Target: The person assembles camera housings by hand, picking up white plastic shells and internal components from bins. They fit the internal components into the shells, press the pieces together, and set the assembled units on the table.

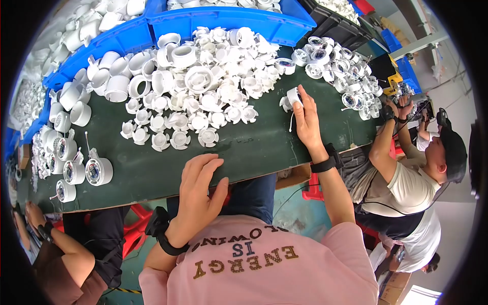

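Observation:
My right hand (308,121) reaches over the green table and grips a small white round plastic part with a thin wire (292,96) between thumb and fingers. The wire hangs down toward the table; much of the part is behind the fingers. My left hand (201,189) is held at the near table edge, fingers stretched and thumb apart, with nothing in it. Ahead of it lies a heap of small white finned plastic wheels (179,122), with white plastic rings (140,86) among and beside them.
Blue bins (234,23) of white parts line the far side. Round units with wires (99,171) stand at left, and more units (356,99) are piled at right. A co-worker (406,168) sits on the right; another person's arm (66,249) shows at lower left.

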`<state>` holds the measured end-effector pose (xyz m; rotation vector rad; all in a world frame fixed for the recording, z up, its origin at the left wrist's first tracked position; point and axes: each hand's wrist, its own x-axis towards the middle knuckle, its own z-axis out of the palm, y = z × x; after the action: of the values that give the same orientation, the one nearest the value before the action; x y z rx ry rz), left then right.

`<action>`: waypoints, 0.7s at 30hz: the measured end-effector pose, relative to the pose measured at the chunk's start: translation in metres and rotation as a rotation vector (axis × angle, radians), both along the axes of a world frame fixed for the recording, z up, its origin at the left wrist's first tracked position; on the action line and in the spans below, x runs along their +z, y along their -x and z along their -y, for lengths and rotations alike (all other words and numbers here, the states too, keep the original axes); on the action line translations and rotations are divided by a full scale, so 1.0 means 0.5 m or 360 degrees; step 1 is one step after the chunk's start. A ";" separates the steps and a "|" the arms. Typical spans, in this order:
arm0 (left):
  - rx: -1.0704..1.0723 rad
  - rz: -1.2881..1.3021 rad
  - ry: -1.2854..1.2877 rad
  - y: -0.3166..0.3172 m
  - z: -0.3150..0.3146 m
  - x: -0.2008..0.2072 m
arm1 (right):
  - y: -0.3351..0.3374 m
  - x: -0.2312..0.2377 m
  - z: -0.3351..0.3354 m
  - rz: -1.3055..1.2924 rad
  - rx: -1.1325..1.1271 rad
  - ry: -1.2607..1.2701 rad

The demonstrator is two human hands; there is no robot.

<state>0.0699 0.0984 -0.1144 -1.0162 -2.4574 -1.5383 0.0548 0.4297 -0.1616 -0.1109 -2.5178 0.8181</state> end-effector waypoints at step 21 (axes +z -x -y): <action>0.0001 0.0213 -0.0294 0.022 -0.030 0.042 | -0.040 0.198 0.268 0.0655 0.0821 0.0670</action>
<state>0.0589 0.1133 -0.0936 -0.9094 -2.3401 -1.8492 0.0746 0.2956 -0.0628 0.2724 -2.7452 1.6769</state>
